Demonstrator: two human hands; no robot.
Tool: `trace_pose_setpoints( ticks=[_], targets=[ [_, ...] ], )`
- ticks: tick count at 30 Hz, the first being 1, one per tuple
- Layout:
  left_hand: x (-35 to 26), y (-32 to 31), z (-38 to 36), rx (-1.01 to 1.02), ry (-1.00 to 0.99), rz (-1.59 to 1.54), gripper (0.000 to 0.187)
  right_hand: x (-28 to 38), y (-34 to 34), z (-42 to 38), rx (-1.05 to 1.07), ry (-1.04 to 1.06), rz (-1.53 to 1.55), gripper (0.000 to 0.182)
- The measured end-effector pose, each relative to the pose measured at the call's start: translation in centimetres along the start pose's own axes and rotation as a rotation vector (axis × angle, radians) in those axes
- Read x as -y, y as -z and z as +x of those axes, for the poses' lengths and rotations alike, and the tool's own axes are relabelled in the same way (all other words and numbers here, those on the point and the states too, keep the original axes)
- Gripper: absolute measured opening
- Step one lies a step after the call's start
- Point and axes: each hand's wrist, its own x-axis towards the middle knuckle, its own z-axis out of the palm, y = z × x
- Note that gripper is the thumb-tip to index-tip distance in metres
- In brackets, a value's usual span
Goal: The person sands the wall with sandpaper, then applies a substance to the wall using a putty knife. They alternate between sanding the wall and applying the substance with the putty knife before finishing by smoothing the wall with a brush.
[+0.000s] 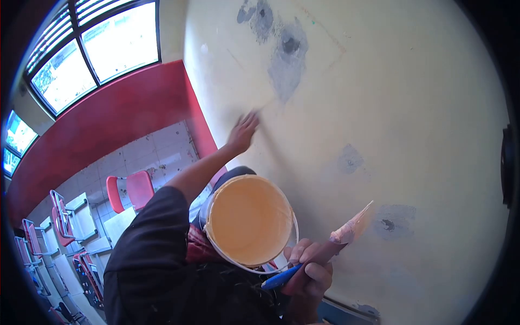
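Note:
My left hand point(245, 131) reaches out to the cream wall point(325, 124), its fingers stretched out and slightly blurred at the tips. Whether they press on the wall is hard to tell. Close to my body, my right hand point(310, 266) is wrapped round a paintbrush point(351, 227) with a blue handle end and pinkish, paint-coated bristles pointing up right. A bucket point(210, 230) of pale orange paint point(250, 219) sits between my arms, and its white wire handle point(297, 233) runs down beside my right hand. What supports the bucket is hidden.
Grey patches with dark holes mark the wall: a large upper one point(287, 65), a small round one point(351, 158) and one lower right point(387, 222). To the left, a red chair point(140, 188) and several desks stand on tiles below windows point(122, 40).

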Motion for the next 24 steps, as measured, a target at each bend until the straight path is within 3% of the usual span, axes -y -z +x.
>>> trace_pose_setpoints(
  ticks=[1,2,3,4,5,8,12,15,16,17,19,20,22,24],
  targets=[
    [4.9,-2.4,-3.5,0.231,0.122,0.131,0.044,0.1,0.1,0.0,0.007,-0.013,-0.001,0.023],
    [6.1,-1.3,-4.4,0.352,0.384,0.153,0.041,0.2,0.2,0.1,0.012,-0.025,-0.004,0.023],
    [7.3,-0.5,-3.6,0.141,0.749,-0.215,0.041,0.1,0.3,0.4,0.018,-0.026,-0.006,0.023],
    [8.1,-0.4,-3.0,-0.154,0.503,-0.042,0.042,0.1,0.6,0.3,0.015,-0.034,-0.005,0.022],
    [9.3,-0.4,-0.9,-0.268,0.376,-0.035,0.042,0.1,0.7,0.1,0.007,-0.055,-0.008,0.022],
    [2.3,9.4,11.0,-0.604,0.139,-0.264,0.038,0.3,-0.3,0.4,0.005,-0.031,0.018,0.022],
    [-5.5,18.7,22.4,-0.812,-0.133,-0.246,0.039,0.3,-0.8,0.2,-0.002,-0.011,0.000,0.022],
    [-5.5,18.1,25.6,-0.705,-0.304,-0.082,0.042,0.3,-0.4,0.0,-0.017,-0.010,0.010,0.022],
    [-5.3,16.1,24.9,-0.646,-0.277,-0.062,0.046,0.3,-0.3,0.0,-0.024,-0.008,0.028,0.022],
    [-4.5,14.2,22.6,-0.580,-0.181,-0.033,0.048,0.4,-0.3,0.0,-0.029,-0.008,0.048,0.022],
    [0.7,8.4,16.3,-0.419,-0.171,0.058,0.048,0.2,0.1,-0.1,-0.022,0.001,0.053,0.023],
    [3.7,5.0,11.4,-0.209,-0.116,0.153,0.050,0.2,0.3,0.0,-0.013,0.012,0.053,0.023],
    [7.1,2.0,1.6,0.388,-0.196,0.419,0.050,0.6,0.3,-0.2,-0.032,-0.041,0.021,0.023],
    [7.0,2.2,-2.3,0.299,0.066,0.214,0.048,0.6,0.5,-0.1,-0.044,-0.066,0.002,0.023]
  ],
)
